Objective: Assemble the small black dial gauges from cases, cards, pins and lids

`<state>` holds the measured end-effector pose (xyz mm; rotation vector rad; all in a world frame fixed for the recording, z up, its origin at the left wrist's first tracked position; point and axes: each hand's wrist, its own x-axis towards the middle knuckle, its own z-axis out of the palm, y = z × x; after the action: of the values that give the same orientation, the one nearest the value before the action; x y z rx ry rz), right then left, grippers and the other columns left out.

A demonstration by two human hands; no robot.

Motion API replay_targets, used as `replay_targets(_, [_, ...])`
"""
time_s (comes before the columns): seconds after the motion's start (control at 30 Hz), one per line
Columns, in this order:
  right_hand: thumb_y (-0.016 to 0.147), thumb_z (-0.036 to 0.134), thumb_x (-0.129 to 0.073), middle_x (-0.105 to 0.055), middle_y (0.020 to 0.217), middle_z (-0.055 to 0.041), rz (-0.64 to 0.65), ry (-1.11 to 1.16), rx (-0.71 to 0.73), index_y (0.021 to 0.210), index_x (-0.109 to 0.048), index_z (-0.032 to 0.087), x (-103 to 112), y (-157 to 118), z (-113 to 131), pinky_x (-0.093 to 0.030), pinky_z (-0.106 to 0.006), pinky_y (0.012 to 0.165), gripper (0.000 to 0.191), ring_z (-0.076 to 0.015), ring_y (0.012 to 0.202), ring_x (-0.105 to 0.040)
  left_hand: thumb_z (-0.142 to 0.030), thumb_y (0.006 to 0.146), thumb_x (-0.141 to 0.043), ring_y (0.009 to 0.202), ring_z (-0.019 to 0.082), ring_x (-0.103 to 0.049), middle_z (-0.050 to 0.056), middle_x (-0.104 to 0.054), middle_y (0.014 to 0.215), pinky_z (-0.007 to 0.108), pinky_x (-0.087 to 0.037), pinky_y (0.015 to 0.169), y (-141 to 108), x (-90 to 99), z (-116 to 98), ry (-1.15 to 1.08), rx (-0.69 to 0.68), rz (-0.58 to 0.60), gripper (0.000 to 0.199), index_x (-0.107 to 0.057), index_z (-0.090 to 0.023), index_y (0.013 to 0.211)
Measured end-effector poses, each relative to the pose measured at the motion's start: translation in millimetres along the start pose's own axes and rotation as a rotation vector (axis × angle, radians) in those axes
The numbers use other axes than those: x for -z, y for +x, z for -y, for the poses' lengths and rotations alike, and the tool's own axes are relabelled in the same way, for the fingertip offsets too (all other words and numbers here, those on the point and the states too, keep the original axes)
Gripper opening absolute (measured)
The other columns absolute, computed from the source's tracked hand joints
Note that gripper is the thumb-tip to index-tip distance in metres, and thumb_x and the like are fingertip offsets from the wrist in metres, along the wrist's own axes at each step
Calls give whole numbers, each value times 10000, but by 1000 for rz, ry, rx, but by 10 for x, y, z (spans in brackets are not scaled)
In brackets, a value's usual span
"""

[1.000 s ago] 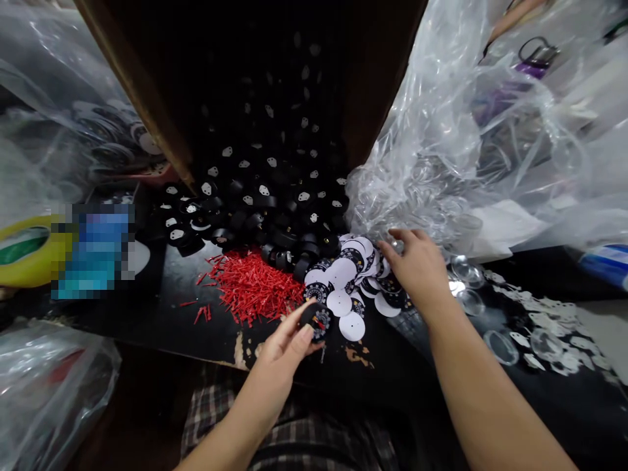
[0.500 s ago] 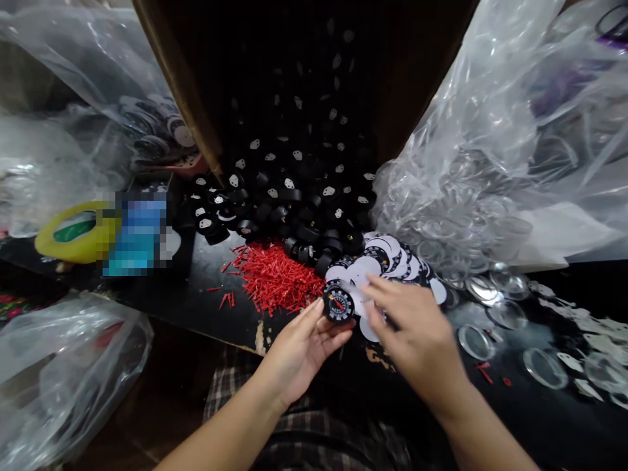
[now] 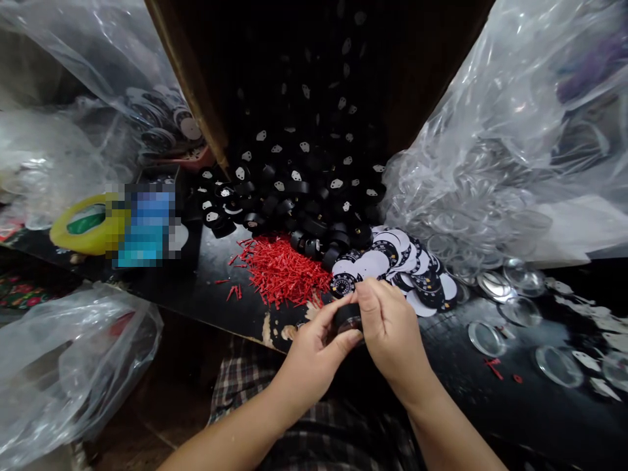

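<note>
Near the table's front edge, my left hand (image 3: pixel 314 350) grips a round black dial unit (image 3: pixel 347 317) between thumb and fingers. Its face is turned down and mostly hidden. On its right side my right hand (image 3: pixel 390 327) is closed, thumb and fingertips pressed at the unit's rim. Just behind the hands lies a heap of small red pointers (image 3: pixel 282 269). White and black printed dial discs (image 3: pixel 373 263) overlap to the right of it. Farther back, many black round housings (image 3: pixel 314 226) spill from a dark box.
Clear round covers (image 3: pixel 485 339) lie on the black table (image 3: pixel 216 320) at right, near a big clear plastic bag (image 3: pixel 471 170) of more covers. At left are a yellow tape roll (image 3: pixel 81 226), a blurred-out blue item and a plastic bag (image 3: pixel 112 353) hanging low.
My right hand has moved down and left from over the discs onto the dial unit. The unit has tilted, its face no longer toward the camera. The view has shifted slightly.
</note>
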<state>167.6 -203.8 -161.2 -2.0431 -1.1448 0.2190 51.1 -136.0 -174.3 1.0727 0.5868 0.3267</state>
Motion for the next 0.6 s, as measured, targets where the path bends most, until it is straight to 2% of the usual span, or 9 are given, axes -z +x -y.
replay_targets(0.07, [1007, 323, -282, -483, 610, 2, -58, -62, 61, 656, -441, 201, -39, 4, 34, -308, -308, 647, 404, -150, 621, -439, -254, 802, -681, 1163, 208, -590, 25, -648, 1259, 310, -437, 1023, -30, -2, -16, 73, -13, 13, 404, -628, -261, 1203])
replay_targets(0.17, [995, 226, -300, -470, 597, 8, -110, -36, 133, 648, -426, 203, -66, -4, 70, -296, -300, 632, 369, -142, 601, -424, -272, 821, -655, 1117, 210, -612, 33, -651, 1251, 312, -452, 997, -61, 27, -48, 224, -51, 21, 399, -615, -251, 1217])
replay_targets(0.27, [992, 202, -303, -474, 598, 5, -130, -21, 175, 649, -432, 204, -75, -13, 101, -298, -295, 627, 366, -144, 603, -425, -272, 830, -638, 1070, 211, -631, 30, -670, 1217, 312, -461, 971, -81, 88, -96, 394, -84, 18, 402, -606, -251, 1230])
replay_targets(0.33, [1003, 255, -325, -488, 611, 5, -91, -40, 192, 666, -457, 199, -79, -24, 123, -299, -296, 640, 366, -146, 614, -432, -261, 827, -637, 1038, 211, -642, 29, -694, 1165, 307, -469, 951, -101, 140, -127, 485, -92, 4, 390, -616, -243, 1216])
replay_targets(0.47, [959, 486, -431, -507, 621, 5, -13, -129, 244, 671, -481, 193, -103, -43, 150, -284, -308, 668, 414, -153, 632, -435, -229, 845, -597, 1040, 207, -639, 33, -706, 1116, 308, -454, 966, -154, 231, -153, 578, -120, 24, 346, -629, -233, 1189])
replay_targets(0.6, [973, 430, -428, -440, 550, 29, -40, -107, 263, 601, -405, 201, -183, -16, 170, -280, -300, 647, 437, -134, 568, -391, -224, 841, -596, 939, 206, -653, 50, -711, 1053, 317, -470, 919, -137, 221, -188, 658, -115, 46, 346, -618, -204, 1186])
